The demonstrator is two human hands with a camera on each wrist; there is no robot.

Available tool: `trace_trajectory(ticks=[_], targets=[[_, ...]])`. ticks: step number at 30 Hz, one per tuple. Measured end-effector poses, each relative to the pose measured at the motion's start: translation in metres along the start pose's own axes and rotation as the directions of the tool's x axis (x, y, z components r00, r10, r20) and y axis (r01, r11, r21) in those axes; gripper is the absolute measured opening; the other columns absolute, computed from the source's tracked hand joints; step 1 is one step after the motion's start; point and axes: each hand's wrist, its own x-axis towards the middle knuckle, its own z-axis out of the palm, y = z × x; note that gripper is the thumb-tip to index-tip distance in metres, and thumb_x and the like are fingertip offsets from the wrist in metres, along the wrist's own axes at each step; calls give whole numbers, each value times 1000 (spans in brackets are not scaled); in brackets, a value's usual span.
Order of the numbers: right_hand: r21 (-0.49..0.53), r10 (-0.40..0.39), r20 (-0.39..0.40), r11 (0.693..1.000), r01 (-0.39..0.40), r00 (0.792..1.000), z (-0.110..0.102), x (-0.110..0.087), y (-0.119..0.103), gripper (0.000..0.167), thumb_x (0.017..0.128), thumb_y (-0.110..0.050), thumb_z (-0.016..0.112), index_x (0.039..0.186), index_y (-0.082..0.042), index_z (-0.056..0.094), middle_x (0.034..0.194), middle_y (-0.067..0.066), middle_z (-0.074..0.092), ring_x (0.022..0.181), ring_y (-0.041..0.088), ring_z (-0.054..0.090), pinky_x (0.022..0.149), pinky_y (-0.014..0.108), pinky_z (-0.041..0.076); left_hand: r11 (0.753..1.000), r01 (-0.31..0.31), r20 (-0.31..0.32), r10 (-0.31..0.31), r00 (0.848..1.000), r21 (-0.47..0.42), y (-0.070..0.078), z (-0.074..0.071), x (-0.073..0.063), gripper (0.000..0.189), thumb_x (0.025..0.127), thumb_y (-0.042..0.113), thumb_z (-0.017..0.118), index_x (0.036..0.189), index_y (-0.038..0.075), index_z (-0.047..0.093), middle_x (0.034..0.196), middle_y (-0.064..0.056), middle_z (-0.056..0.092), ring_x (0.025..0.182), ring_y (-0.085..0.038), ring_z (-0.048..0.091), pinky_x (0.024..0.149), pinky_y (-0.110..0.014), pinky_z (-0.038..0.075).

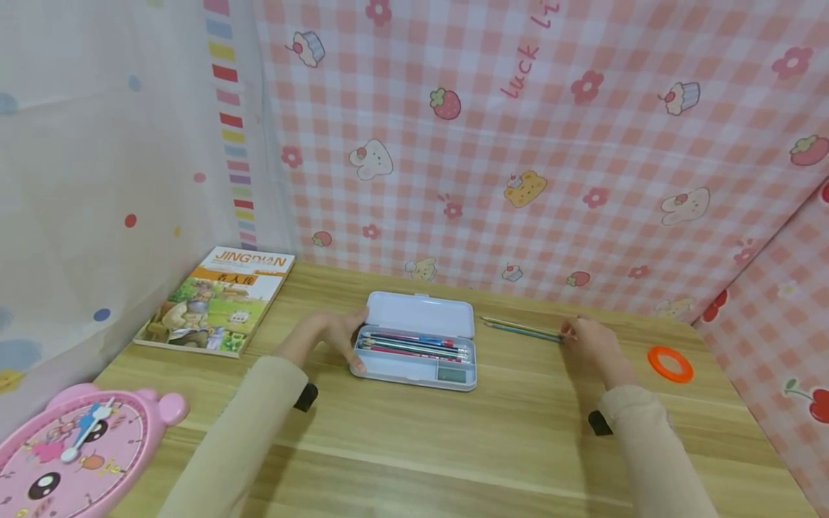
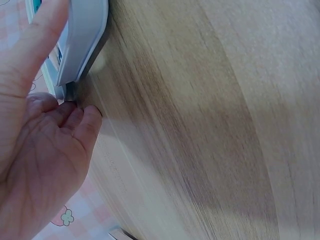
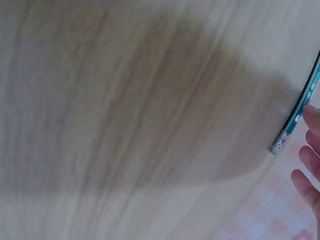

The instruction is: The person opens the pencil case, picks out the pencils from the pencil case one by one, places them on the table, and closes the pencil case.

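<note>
Gripping open white case, left hand; pencils inside.

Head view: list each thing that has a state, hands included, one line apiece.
Pencil case: open, lid folded back
Pencils in the case: lying lengthwise
Loose pencils: lying side by side on the table
Book: closed, cover up
Clock: face showing, partly out of frame
Orange ring: lying flat
Left hand: holding the case's left end
Right hand: touching the loose pencils; grip unclear
</note>
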Motion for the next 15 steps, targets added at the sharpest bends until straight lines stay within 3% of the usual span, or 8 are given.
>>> trace_trajectory(ticks=[8,15], targets=[[46,-32,53,999,29,998,-6,11,-15,18,88,-15,59,100,-2,62,99,19,62,87,34,60,71,47,50,1000,-10,-15,10,1000,23,2,-1,-1,123,68,39,78,144,-2,-10,152,-20,-9,142,-33,-2,116,-44,5],[90,-135,101,988,126,986,-7,24,-46,19,86,-17,62,98,-2,64,88,12,64,79,24,60,67,39,50,1000,3,0,-3,1000,18,3,0,-1,123,68,39,78,144,-1,-11,152,-20,-10,141,-34,-4,116,-45,5]])
